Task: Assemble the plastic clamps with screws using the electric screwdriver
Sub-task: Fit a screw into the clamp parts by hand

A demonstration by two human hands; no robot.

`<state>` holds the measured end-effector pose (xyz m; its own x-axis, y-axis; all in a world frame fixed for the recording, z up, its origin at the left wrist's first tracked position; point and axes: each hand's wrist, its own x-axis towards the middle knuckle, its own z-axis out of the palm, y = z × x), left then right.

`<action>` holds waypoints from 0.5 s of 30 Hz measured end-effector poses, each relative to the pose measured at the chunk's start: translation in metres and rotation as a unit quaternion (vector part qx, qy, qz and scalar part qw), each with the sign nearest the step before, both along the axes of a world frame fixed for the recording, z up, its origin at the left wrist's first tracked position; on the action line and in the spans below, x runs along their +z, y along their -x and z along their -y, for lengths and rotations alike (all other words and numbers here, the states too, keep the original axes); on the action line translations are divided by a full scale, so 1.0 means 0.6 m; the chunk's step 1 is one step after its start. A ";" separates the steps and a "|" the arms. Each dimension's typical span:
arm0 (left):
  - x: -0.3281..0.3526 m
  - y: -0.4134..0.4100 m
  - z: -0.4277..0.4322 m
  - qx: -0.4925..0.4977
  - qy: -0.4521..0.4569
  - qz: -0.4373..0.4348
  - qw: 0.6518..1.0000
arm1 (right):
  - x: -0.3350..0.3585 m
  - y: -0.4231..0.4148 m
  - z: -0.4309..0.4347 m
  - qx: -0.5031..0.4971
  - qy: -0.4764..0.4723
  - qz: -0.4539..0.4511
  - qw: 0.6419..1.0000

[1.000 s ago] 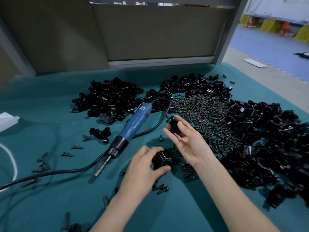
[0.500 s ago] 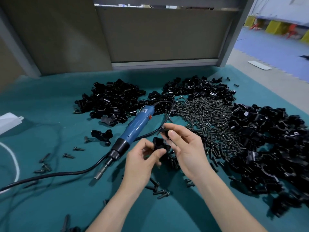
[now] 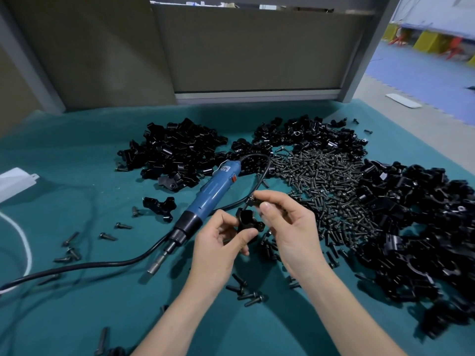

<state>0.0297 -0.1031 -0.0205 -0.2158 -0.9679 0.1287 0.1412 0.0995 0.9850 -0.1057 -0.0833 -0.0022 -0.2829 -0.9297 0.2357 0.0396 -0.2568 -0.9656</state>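
- Now your left hand (image 3: pixel 218 250) grips a black clamp (image 3: pixel 248 222) between thumb and curled fingers, raised above the table (image 3: pixel 77 317).
- Your right hand (image 3: pixel 290 227) pinches a small dark piece (image 3: pixel 253 200) just above that clamp, almost touching it. Whether it is a screw or a clamp part cannot be told.
- Judging by the task, you soon need the screwdriver (image 3: pixel 213 196). It lies untouched on the table just left of your hands, its long axis running from far right to near left, bit end toward you, cord end away. Your left hand is the nearer one.
- The screw pile (image 3: pixel 321 186) lies on the table to the right, beyond your right hand, with clamp heaps (image 3: pixel 174 152) farther back.
- A white label (image 3: pixel 226 167) near the screwdriver's far end carries writing too small to read.
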 end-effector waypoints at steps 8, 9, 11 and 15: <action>-0.012 -0.004 0.001 0.032 0.021 0.072 0.997 | 0.008 -0.005 -0.005 -0.010 0.032 -0.106 0.994; -0.013 -0.004 0.001 0.031 0.028 0.074 0.996 | 0.008 -0.006 -0.005 -0.011 0.032 -0.105 0.994; -0.010 -0.003 -0.001 0.029 0.043 0.067 0.996 | 0.009 -0.004 -0.006 -0.010 0.032 -0.105 0.994; -0.008 -0.004 0.000 0.036 0.029 0.033 0.998 | 0.012 0.000 -0.005 0.027 0.028 -0.091 0.995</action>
<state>0.0321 -0.1031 -0.0254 -0.1563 -0.9725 0.1729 0.0672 0.1642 0.9841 -0.1057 -0.0801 0.0050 -0.1807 -0.9267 0.3295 -0.1192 -0.3119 -0.9426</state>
